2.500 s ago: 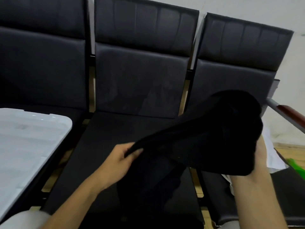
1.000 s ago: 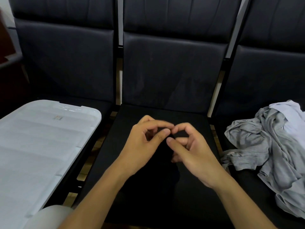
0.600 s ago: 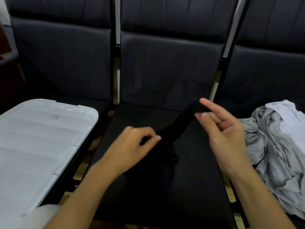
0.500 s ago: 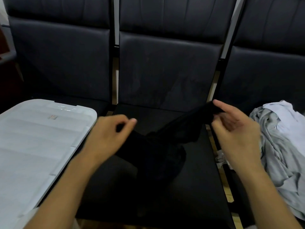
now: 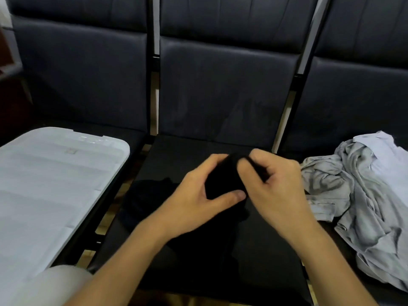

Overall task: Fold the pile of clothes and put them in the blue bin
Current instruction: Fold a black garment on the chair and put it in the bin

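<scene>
Left hand point(image 5: 194, 202) and right hand point(image 5: 276, 186) each pinch the black garment point(image 5: 223, 182) closed-fingered, bunching it above the middle seat point(image 5: 265, 250) for folding.

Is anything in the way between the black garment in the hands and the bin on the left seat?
Yes: the white lid covers the bin on the left seat. Both the left hand and the right hand grip the black garment over the middle seat.

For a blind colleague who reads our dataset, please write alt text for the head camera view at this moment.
Two bare hands, left hand and right hand, grip a bunched black garment over the middle black seat. A crumpled pile of grey clothes lies on the seat to the right, and a white lid lies on the left.
</scene>
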Demonstrator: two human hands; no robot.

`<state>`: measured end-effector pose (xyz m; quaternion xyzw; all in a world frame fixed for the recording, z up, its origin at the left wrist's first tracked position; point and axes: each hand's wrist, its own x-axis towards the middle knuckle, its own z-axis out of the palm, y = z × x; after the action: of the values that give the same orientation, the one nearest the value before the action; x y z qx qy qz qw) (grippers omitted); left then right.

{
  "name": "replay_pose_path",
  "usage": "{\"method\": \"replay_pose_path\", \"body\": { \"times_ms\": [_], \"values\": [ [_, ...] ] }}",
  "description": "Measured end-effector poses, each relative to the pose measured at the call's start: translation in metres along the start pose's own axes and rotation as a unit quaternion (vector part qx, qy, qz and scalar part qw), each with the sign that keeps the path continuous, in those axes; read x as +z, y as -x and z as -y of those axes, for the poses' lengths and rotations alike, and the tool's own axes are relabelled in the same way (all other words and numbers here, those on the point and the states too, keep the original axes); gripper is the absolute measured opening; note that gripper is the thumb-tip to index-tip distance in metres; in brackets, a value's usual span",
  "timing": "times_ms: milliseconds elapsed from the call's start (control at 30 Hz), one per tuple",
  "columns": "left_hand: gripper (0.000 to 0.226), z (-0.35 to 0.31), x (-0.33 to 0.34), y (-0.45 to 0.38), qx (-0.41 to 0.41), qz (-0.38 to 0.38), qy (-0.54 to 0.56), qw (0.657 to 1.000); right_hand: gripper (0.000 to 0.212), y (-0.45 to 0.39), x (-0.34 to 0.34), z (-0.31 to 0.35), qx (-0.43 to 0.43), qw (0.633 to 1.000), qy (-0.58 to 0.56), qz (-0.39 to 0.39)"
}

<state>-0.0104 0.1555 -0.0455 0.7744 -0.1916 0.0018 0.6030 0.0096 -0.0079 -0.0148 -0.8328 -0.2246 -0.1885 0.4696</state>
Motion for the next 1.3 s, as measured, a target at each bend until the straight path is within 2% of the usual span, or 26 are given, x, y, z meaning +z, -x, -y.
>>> {"method": "replay_pose_path", "body": {
  "times_ms": [67,200,267,367,467,567,633,733,800,833,900,933,1000,1067,1133,1200,1300],
  "values": [
    [0.040,-0.003,0.006,0.000,-0.001,-0.022,0.022,1.000,0.044,0.000,-0.003,-0.005,0.021,1.000,-0.006,0.009],
    [0.066,-0.001,0.021,0.006,0.017,-0.095,-0.056,0.994,0.055,0.000,-0.010,-0.014,0.037,0.998,0.031,0.049],
    [0.057,0.004,0.028,0.006,0.021,-0.114,-0.109,0.987,0.058,0.002,-0.010,-0.015,0.050,0.995,0.030,0.083],
    [0.025,0.013,0.024,0.003,-0.018,-0.133,-0.135,0.982,0.059,0.002,-0.012,-0.017,0.064,0.993,-0.004,0.097],
    [0.021,0.021,0.014,0.002,-0.035,-0.185,-0.217,0.958,0.067,0.000,-0.019,-0.019,0.085,0.986,-0.015,0.144],
    [0.022,0.029,0.000,0.001,-0.050,-0.201,-0.293,0.933,0.066,0.001,-0.032,-0.019,0.106,0.964,-0.058,0.237],
    [0.028,0.030,-0.007,-0.001,-0.062,-0.190,-0.261,0.944,0.063,0.001,-0.039,-0.020,0.118,0.950,-0.106,0.269],
    [0.036,0.016,-0.010,-0.003,-0.063,-0.184,-0.127,0.973,0.064,0.002,-0.054,-0.023,0.136,0.930,-0.185,0.286],
    [0.033,0.006,-0.021,-0.002,-0.070,-0.165,-0.059,0.982,0.063,0.004,-0.067,-0.024,0.159,0.910,-0.221,0.312],
    [0.024,0.000,-0.030,-0.001,-0.076,-0.125,-0.047,0.988,0.061,0.004,-0.074,-0.025,0.174,0.907,-0.233,0.304],
    [0.006,-0.010,-0.049,0.007,-0.099,0.001,-0.036,0.994,0.061,0.004,-0.086,-0.030,0.208,0.918,-0.251,0.228],
    [0.014,-0.013,-0.058,0.012,-0.120,0.050,-0.038,0.991,0.065,0.004,-0.090,-0.036,0.223,0.927,-0.252,0.167],
    [0.015,-0.012,-0.074,0.018,-0.156,0.065,-0.074,0.983,0.064,0.003,-0.098,-0.049,0.241,0.935,-0.252,0.062],
    [0.021,0.002,-0.092,0.021,-0.148,0.013,-0.189,0.971,0.050,0.004,-0.102,-0.059,0.248,0.941,-0.229,0.031],
    [0.030,0.025,-0.111,0.023,-0.142,-0.066,-0.321,0.934,0.051,0.007,-0.104,-0.068,0.243,0.958,-0.127,0.087],
    [0.032,0.041,-0.124,0.025,-0.181,-0.093,-0.399,0.894,0.048,0.010,-0.101,-0.072,0.249,0.949,-0.048,0.188],
    [0.025,0.054,-0.138,0.032,-0.278,0.022,-0.392,0.877,0.046,0.012,-0.091,-0.080,0.299,0.904,-0.038,0.303]
  ]
}}
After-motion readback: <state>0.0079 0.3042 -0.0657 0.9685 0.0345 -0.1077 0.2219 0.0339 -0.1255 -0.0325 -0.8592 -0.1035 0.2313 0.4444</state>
